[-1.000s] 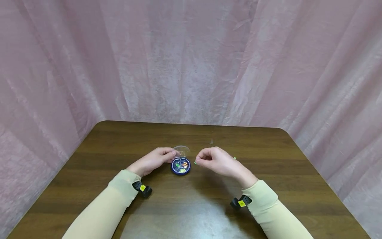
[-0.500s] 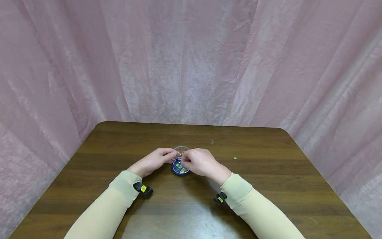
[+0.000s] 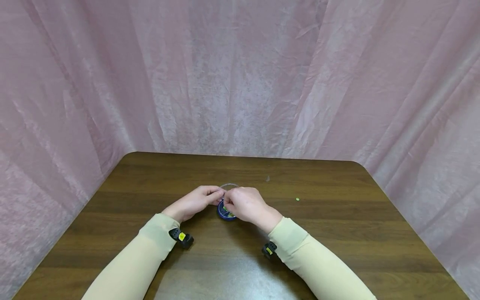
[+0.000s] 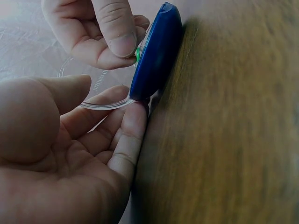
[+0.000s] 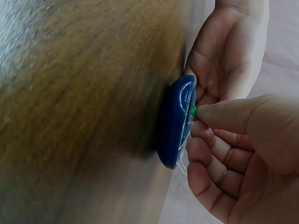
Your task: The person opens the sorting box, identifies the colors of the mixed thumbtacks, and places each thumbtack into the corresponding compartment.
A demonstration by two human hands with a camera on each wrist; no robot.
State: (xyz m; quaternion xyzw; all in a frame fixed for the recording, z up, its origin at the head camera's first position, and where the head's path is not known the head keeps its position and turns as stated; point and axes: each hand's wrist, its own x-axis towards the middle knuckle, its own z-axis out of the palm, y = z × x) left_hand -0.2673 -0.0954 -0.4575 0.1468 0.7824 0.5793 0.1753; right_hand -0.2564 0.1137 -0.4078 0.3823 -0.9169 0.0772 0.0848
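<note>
A round blue pill case (image 3: 226,213) with a clear hinged lid (image 3: 229,184) raised lies on the table, small green pieces showing inside. My left hand (image 3: 195,203) holds it at the left; in the left wrist view its fingers are behind the clear lid (image 4: 97,91) and its thumb is in front. Over the case's right side, my right hand (image 3: 246,204) has thumb and fingers together. A small green disc (image 5: 194,111) shows right at the thumb tip, pinched close over the compartments. Much of the case's inside is hidden by this hand.
One more small green disc (image 3: 298,199) lies on the brown wooden table (image 3: 337,233) to the right. A small clear scrap (image 3: 268,178) sits farther back. A pink curtain (image 3: 232,83) hangs behind the table's far edge.
My right hand has moved left from beside the case to over it, carrying the small green disc, and then slightly farther left. My left hand has stayed at the case.
</note>
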